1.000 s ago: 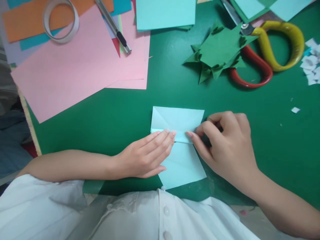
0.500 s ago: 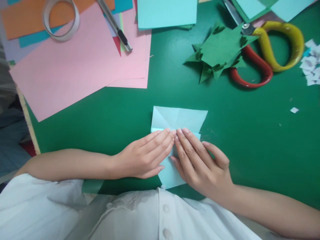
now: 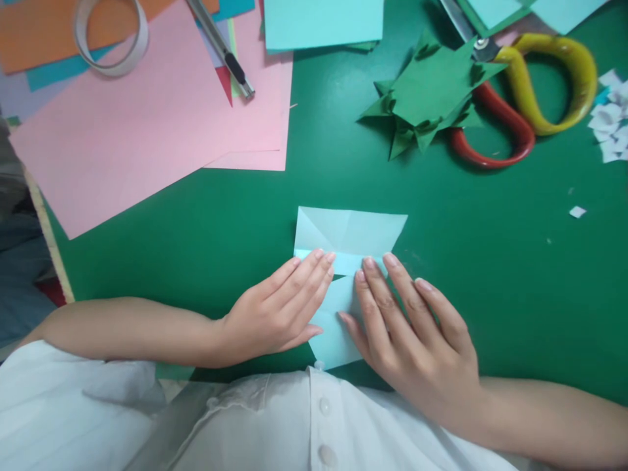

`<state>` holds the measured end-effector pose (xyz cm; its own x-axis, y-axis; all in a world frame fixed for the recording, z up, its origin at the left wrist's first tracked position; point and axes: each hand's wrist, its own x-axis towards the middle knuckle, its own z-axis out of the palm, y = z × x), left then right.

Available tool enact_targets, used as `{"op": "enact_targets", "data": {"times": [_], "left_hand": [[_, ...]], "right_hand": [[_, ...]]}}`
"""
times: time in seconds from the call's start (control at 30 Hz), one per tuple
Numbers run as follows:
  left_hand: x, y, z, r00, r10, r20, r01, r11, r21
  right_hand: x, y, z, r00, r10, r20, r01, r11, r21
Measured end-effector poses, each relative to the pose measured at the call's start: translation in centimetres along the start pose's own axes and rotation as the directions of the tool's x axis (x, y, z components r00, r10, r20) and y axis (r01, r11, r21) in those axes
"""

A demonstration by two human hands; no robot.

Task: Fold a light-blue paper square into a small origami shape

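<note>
Smooth green tabletop [image 3: 235, 216], creased pale-blue paper [image 3: 350, 229] under outstretched left fingers [image 3: 300, 276], splayed right fingers [image 3: 385, 299].

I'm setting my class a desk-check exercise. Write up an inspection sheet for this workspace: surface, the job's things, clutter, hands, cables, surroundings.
Surface: green tabletop, with a few light marks.
Job's things: pale blue paper, creased and folded, lying under both hands.
Clutter: pink sheets overlapping, with a box cutter and white roll on top; scissors against a green folded piece; white scraps at the right edge.
Hands: left hand flat, fingers together on the paper; right hand flat, fingers slightly spread on it.
Cables: nothing seen.
Surroundings: person's white shirt at the near edge; blurred dark items beyond the left edge, unidentifiable.
</note>
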<state>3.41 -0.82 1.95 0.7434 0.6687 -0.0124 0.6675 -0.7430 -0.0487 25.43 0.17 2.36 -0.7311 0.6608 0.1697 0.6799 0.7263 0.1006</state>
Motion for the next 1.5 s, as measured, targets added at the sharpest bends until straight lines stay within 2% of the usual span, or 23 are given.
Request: {"op": "enact_targets", "data": {"times": [0.13,0.33,0.63,0.77,0.93,1.0,1.03,1.07,1.17,1.3,1.43,1.5], "left_hand": [[-0.6,0.7,-0.4,0.998,-0.059,0.012,0.057,0.994,0.088],[-1.0,1.3,-0.7,0.989,-0.142,-0.036,0.146,0.976,0.16],[-0.8,1.3,-0.5,0.983,-0.166,-0.077,0.176,0.972,0.153],[-0.9,1.2,-0.4,0.983,-0.168,-0.075,0.177,0.975,0.133],[-1.0,0.9,-0.1,0.987,-0.154,-0.052,0.158,0.984,0.078],[-1.0,0.6,-0.1,0.989,-0.147,-0.033,0.149,0.987,0.058],[-0.9,0.4,0.0,0.989,-0.143,-0.027,0.144,0.988,0.048],[-0.8,0.1,0.1,0.99,-0.14,-0.029,0.142,0.989,0.037],[-0.6,-0.7,0.4,0.99,-0.13,-0.052,0.131,0.991,0.011],[-0.1,-1.7,1.0,0.988,-0.123,-0.095,0.12,0.992,-0.043],[0.4,-2.5,1.7,0.98,-0.149,-0.136,0.125,0.978,-0.167],[0.6,-2.9,2.0,0.981,-0.148,-0.124,0.119,0.97,-0.213]], "right_hand": [[-0.3,0.0,-0.4,1.0,0.009,0.021,-0.009,1.0,-0.012],[-0.5,0.0,-0.5,0.999,0.03,0.039,-0.029,0.999,-0.032],[-0.4,0.2,-0.3,0.999,0.022,0.027,-0.022,1.0,-0.021],[-0.1,0.6,-0.4,0.999,0.029,-0.028,-0.029,1.0,-0.012],[0.6,3.4,0.1,0.991,0.018,-0.133,0.006,0.985,0.175],[1.1,5.1,0.9,0.983,0.063,-0.172,-0.01,0.957,0.291],[1.4,5.9,1.3,0.985,0.103,-0.137,-0.049,0.936,0.349],[1.7,6.7,1.8,0.97,0.133,-0.204,-0.039,0.912,0.409],[2.4,8.3,3.2,0.962,0.173,-0.213,-0.055,0.881,0.469],[2.9,8.9,4.1,0.968,0.176,-0.18,-0.048,0.832,0.553],[3.1,8.7,4.4,0.961,0.204,-0.185,-0.019,0.719,0.695],[3.0,8.8,4.4,0.966,0.164,-0.201,0.042,0.666,0.745]]}}
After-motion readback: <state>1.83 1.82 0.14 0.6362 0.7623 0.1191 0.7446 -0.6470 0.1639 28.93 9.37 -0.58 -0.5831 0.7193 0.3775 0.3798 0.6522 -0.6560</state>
